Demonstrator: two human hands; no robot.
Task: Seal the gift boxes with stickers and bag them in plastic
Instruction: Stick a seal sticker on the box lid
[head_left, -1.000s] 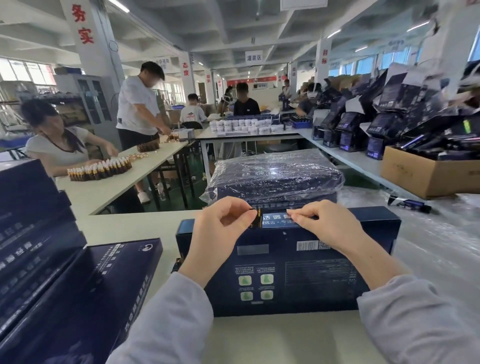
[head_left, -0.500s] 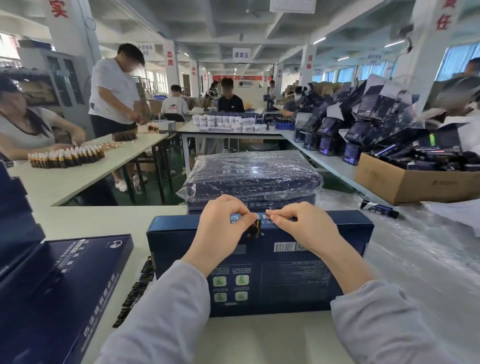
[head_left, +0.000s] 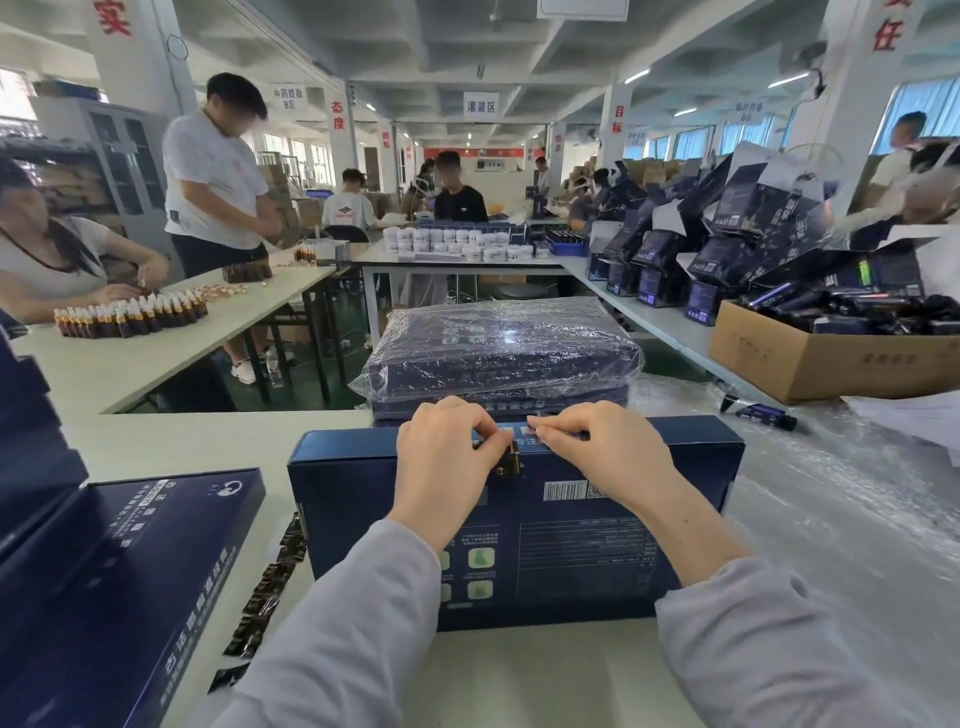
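As left hand (head_left: 445, 460), right hand (head_left: 605, 457) pinch it, navy barcoded gift box (head_left: 597, 569).

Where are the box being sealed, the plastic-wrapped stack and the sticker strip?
gift box (head_left: 582, 566), head view, dark top face.
plastic-wrapped stack (head_left: 498, 348), head view, shiny top.
sticker strip (head_left: 267, 584), head view, middle of strip.

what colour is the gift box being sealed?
Dark navy box, with white print and green icons on its face. It shows best in the head view.

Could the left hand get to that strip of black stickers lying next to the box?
Probably yes. The sticker strip lies uncovered just left of the box, near the left hand, with nothing between.
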